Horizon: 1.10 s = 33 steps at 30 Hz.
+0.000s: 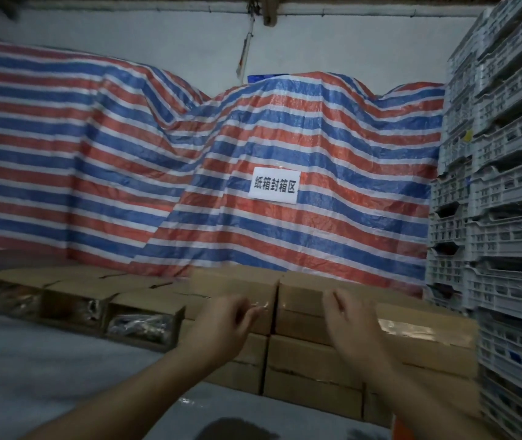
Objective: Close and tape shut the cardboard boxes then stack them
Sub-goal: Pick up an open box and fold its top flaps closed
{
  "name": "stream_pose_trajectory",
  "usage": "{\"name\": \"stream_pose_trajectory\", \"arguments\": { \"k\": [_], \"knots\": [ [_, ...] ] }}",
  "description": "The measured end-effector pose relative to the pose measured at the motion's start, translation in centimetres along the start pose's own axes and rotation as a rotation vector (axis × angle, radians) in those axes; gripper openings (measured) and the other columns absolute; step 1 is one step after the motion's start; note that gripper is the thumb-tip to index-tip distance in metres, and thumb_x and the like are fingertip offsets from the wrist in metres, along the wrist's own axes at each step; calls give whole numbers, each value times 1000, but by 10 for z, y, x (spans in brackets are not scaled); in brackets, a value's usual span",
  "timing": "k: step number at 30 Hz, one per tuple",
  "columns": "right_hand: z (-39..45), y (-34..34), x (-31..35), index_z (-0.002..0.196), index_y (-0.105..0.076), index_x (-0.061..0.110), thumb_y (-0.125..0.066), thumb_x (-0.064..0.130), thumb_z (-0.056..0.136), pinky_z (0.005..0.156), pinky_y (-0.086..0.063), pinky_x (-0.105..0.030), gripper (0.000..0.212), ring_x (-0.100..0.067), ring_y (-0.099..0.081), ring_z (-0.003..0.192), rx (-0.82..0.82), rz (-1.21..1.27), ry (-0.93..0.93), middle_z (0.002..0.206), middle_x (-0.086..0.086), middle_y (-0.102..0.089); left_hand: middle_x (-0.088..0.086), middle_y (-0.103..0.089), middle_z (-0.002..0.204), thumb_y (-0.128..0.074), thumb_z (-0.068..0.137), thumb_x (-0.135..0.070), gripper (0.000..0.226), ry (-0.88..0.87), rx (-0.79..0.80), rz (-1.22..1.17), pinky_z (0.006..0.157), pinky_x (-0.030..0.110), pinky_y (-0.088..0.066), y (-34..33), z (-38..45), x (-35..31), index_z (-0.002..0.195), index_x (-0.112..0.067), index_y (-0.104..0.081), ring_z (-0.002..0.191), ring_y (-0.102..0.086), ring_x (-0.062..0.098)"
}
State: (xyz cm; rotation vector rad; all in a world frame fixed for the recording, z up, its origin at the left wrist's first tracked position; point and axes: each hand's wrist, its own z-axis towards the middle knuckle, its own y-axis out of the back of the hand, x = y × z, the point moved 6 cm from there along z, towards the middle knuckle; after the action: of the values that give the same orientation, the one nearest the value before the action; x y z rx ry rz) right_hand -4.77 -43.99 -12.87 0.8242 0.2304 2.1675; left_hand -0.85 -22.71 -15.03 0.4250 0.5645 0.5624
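Observation:
A stack of taped brown cardboard boxes [310, 354] fills the lower middle and right, two or more layers high. Its top left box [237, 281] and top right box [418, 325] show shiny clear tape. My left hand [221, 325] hovers in front of the top left box, fingers loosely curled, holding nothing. To its right, my right hand [348, 315] is raised in front of the top right box with relaxed, slightly bent fingers, also holding nothing. A lower row of boxes [78, 296] at the left has open sides showing wrapped contents.
A red, white and blue striped tarp [190, 169] covers goods behind the boxes, with a white paper sign [274, 185] on it. Grey plastic crates [507, 201] are stacked high at the right. A pale grey surface [47, 360] spreads at the lower left.

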Motion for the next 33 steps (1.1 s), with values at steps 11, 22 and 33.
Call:
{"name": "stream_pose_trajectory", "arguments": {
  "k": [11, 22, 33],
  "knots": [
    [-59, -155, 13, 94, -63, 28, -51, 36, 102, 86, -45, -22, 16, -9, -60, 96, 349, -128, 141, 96, 8, -59, -10, -61, 60, -47, 100, -43, 41, 300, 183, 2, 60, 20, -46, 4, -26, 149, 65, -26, -60, 55, -56, -2],
    [-66, -162, -18, 67, -64, 21, -57, 28, 100, 58, -45, -6, 35, 6, -62, 63, 392, 112, -237, 67, 4, -66, -2, -65, 65, -52, 98, -43, 40, 640, 10, 33, 58, 22, -47, 26, -48, 231, 69, -19, -65, 62, -62, 8],
    [-74, -165, -25, 80, -63, 5, -54, 31, 102, 53, -33, -18, 35, -4, -49, 59, 462, 20, -148, 73, -12, -59, 10, -66, 79, -52, 100, -26, 29, 683, -71, -37, 70, 31, -51, 32, -55, 229, 86, -5, -68, 76, -63, 18]
  ]
}}
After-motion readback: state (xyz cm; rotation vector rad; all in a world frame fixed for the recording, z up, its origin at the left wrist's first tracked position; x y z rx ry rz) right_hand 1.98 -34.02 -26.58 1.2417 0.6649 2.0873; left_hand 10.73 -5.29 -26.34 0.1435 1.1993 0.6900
